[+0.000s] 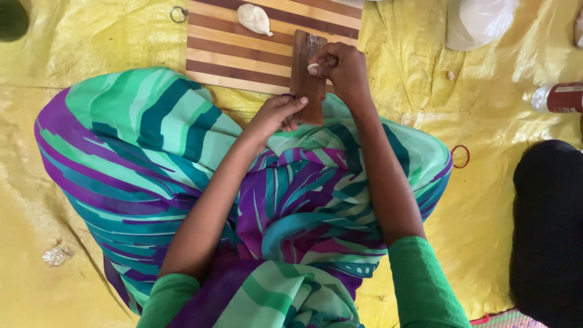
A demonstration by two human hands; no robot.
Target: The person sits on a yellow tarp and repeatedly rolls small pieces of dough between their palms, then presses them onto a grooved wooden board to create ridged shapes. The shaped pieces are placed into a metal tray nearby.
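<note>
Head view shows a yellow tarp (91,42) on the floor under a striped board (243,51), left hand (276,115) clamped on a ridged paddle (306,76), right hand (343,67) pinching dough (313,68).

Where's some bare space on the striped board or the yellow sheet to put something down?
The striped board is bare left of the dough lump, towards the metal ring. The yellow sheet is open at upper left. It is crowded at the board's right end, where the left hand and right hand hold the ridged wooden paddle.
</note>
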